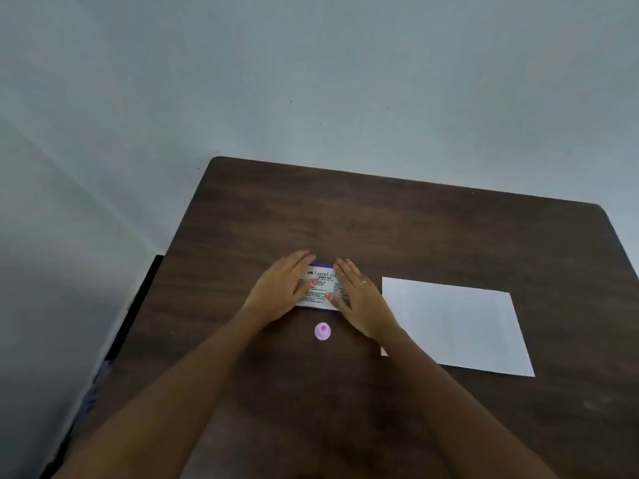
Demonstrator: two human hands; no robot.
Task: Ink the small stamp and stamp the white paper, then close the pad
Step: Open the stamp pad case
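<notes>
The stamp pad (321, 284), a flat case with a white printed label and a purple edge, lies shut on the dark wooden table (415, 229). My left hand (276, 292) holds its left side, and my right hand (359, 299) holds its right side, thumbs resting on the lid. Just in front of the pad, between my wrists, the small pink stamp (322, 331) stands upright on the table, untouched. The white paper (456, 326) lies flat to the right of my right hand.
The table's far edge runs close to a pale wall (311, 81). Its left edge drops off beside a dark gap (145, 295). Bare wood shows behind the pad and at the front right.
</notes>
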